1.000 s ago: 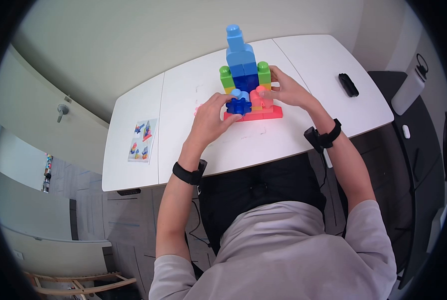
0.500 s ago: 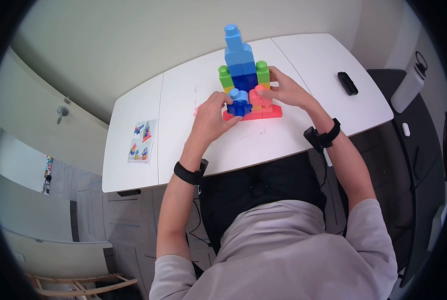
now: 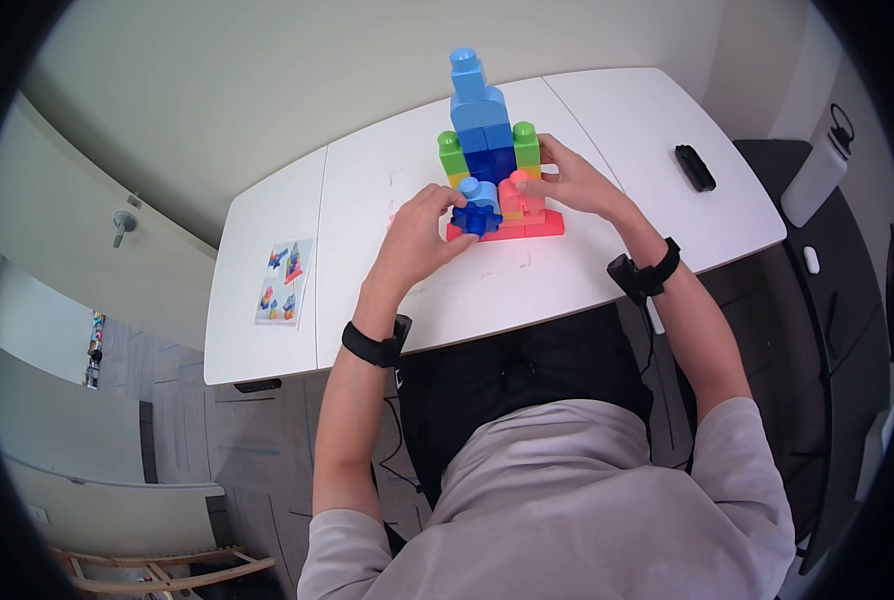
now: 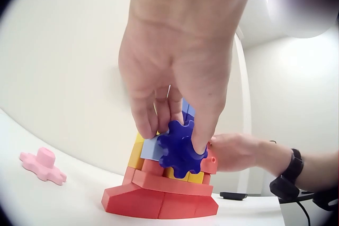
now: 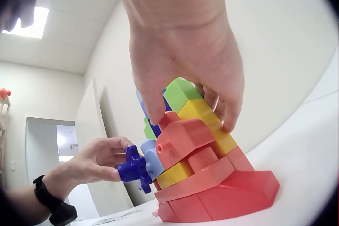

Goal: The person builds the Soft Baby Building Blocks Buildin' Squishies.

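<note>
A dark blue gear is pinched between the thumb and fingers of the left hand, at the front of a light blue block. The right wrist view shows the gear beside that block; whether they are joined I cannot tell. The right hand grips the structure's right side, its thumb on the red block and its fingers behind the yellow blocks. Beneath is a red base. Light blue blocks form the tower's top, with green blocks on both sides.
A pink gear lies on the table left of the structure. A printed picture sheet is at the table's left, and a black case at its right. A white bottle stands on the dark surface beyond the right edge.
The left hand and the blue gear have shifted slightly, with the gear turned a little and a bit further left. The right hand keeps its grip on the structure.
</note>
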A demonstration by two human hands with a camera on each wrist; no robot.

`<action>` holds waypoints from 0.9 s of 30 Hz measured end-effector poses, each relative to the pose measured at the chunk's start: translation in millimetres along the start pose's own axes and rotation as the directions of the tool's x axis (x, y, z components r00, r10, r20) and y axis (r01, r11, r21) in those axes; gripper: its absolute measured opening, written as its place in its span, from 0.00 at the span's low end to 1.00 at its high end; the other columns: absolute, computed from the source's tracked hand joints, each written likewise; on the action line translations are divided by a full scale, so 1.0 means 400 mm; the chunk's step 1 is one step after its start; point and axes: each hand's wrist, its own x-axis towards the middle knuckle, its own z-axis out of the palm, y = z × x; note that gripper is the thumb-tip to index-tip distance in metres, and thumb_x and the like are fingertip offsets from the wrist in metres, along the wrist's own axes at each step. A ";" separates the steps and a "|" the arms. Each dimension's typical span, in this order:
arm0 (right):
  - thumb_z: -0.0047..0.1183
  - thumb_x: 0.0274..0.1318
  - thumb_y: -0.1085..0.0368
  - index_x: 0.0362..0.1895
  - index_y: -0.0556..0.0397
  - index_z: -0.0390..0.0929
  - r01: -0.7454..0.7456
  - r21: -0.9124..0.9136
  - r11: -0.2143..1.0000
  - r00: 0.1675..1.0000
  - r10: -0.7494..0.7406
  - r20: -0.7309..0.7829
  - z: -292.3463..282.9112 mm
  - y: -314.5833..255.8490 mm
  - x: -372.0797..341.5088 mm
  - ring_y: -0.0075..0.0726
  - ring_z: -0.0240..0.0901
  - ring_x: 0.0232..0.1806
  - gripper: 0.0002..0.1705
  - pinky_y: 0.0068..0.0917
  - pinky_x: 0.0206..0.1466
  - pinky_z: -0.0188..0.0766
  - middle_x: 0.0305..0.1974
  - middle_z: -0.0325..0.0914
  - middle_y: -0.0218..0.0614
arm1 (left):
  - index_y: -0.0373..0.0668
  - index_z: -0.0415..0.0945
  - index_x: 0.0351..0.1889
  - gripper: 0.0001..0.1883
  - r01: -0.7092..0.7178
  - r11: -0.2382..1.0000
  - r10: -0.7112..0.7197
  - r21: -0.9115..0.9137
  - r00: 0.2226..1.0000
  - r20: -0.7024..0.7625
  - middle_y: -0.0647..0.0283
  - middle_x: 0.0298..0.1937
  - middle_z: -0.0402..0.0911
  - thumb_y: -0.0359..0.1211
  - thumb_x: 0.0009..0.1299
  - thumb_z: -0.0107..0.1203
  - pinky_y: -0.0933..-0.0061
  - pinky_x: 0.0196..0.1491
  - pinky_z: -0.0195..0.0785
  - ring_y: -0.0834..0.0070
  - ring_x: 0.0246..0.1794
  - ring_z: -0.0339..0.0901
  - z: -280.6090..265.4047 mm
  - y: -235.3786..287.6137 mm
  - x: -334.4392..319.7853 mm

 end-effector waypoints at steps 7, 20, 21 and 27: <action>0.67 0.63 0.53 0.77 0.61 0.57 0.019 -0.002 1.000 1.000 -0.019 0.006 -0.003 -0.003 -0.001 0.52 0.61 0.78 0.47 0.48 0.75 0.70 0.71 0.66 0.55 | 0.35 0.79 0.48 0.22 0.017 0.999 -0.019 -0.040 0.998 -0.056 0.54 0.48 0.85 0.28 0.57 0.76 0.65 0.58 0.81 0.61 0.48 0.86 0.018 -0.005 0.004; 0.67 0.62 0.49 0.76 0.61 0.58 -0.007 -0.027 1.000 1.000 0.007 0.014 -0.009 -0.027 -0.010 0.52 0.62 0.77 0.49 0.48 0.75 0.69 0.69 0.69 0.55 | 0.37 0.78 0.51 0.22 0.037 0.995 -0.044 -0.092 0.996 -0.080 0.55 0.48 0.86 0.29 0.62 0.74 0.67 0.53 0.82 0.65 0.48 0.86 -0.027 -0.039 0.008; 0.68 0.61 0.48 0.76 0.60 0.58 -0.005 -0.020 1.000 1.000 0.006 0.017 -0.010 -0.026 -0.011 0.52 0.62 0.76 0.49 0.49 0.76 0.69 0.69 0.69 0.55 | 0.37 0.78 0.51 0.20 0.071 0.990 -0.080 -0.122 0.994 -0.071 0.55 0.49 0.86 0.30 0.63 0.73 0.66 0.52 0.82 0.65 0.50 0.85 -0.042 -0.059 0.004; 0.68 0.61 0.48 0.78 0.58 0.55 -0.040 -0.092 0.995 0.999 0.041 0.004 -0.009 -0.039 -0.027 0.51 0.62 0.77 0.51 0.49 0.75 0.68 0.70 0.68 0.53 | 0.39 0.80 0.56 0.18 0.214 0.957 -0.209 0.194 0.977 -0.048 0.56 0.56 0.84 0.29 0.69 0.66 0.62 0.56 0.79 0.60 0.58 0.83 -0.029 -0.238 -0.034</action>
